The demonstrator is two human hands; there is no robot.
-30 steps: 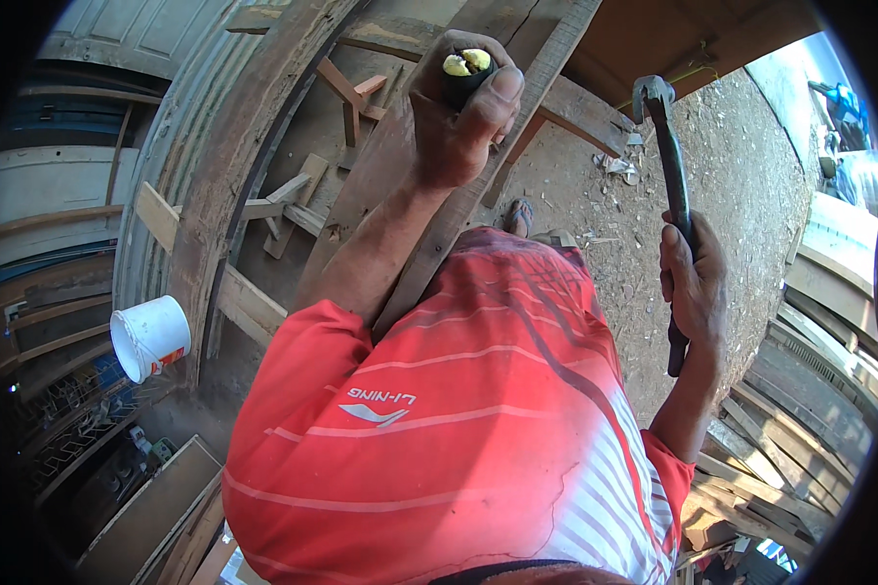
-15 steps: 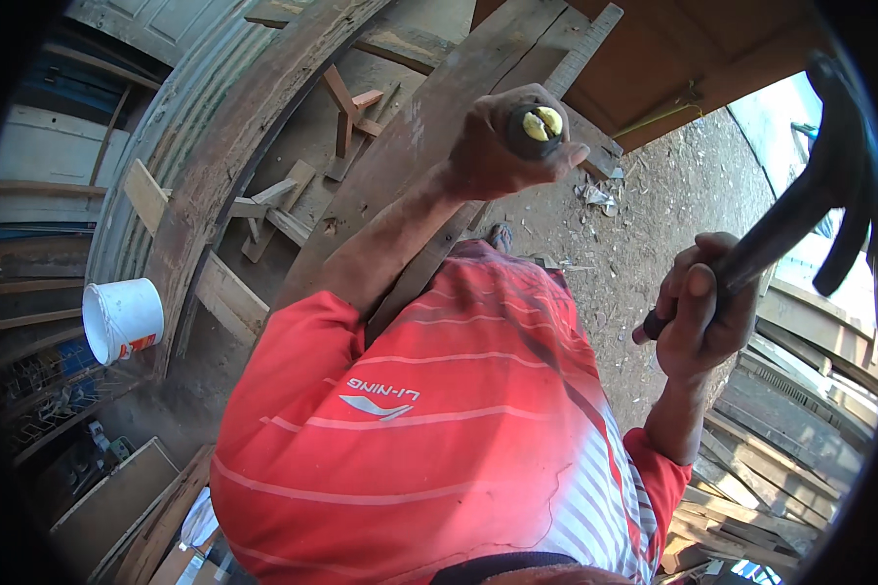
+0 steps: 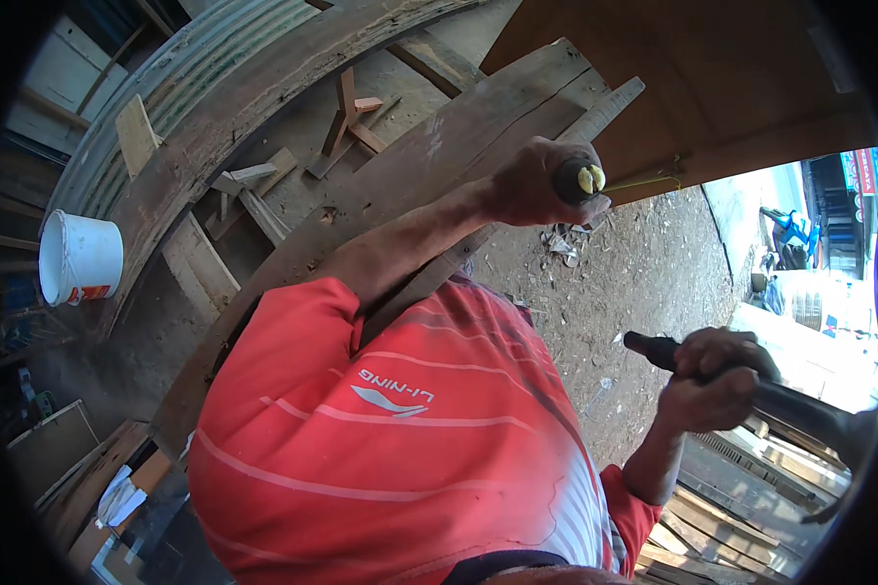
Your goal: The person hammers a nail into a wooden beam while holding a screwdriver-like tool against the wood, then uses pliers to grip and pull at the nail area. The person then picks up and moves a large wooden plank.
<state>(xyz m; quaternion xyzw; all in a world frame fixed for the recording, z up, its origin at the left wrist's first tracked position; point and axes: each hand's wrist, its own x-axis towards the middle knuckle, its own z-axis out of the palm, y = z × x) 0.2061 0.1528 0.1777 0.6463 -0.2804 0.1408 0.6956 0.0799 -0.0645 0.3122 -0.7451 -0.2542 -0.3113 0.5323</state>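
Note:
My left hand [image 3: 532, 183] is closed round a dark handle with a split yellow end [image 3: 591, 179], seen end-on; the rest of that tool is hidden below my fist. Under my left forearm runs a long, thick wooden plank [image 3: 458, 141]. A narrower strip of wood [image 3: 605, 112] reaches out beyond the hand. On the right, my right hand [image 3: 717, 380] wraps round the grip of a claw hammer [image 3: 800, 409]. The hammer's head is blurred and partly lost at the dark right rim. Its butt end points left.
A white bucket [image 3: 83, 258] stands at the left, beside a long curved beam [image 3: 195, 151]. Wood offcuts [image 3: 254, 200] lie between beam and plank. A brown panel [image 3: 693, 88] stands at the far side. Shavings litter the ground [image 3: 605, 283]; stacked planks [image 3: 751, 531] lie lower right.
The hammer has swung from pointing up and right to pointing right and down, with my right hand lower in the picture. The view has shifted; my left hand keeps its hold.

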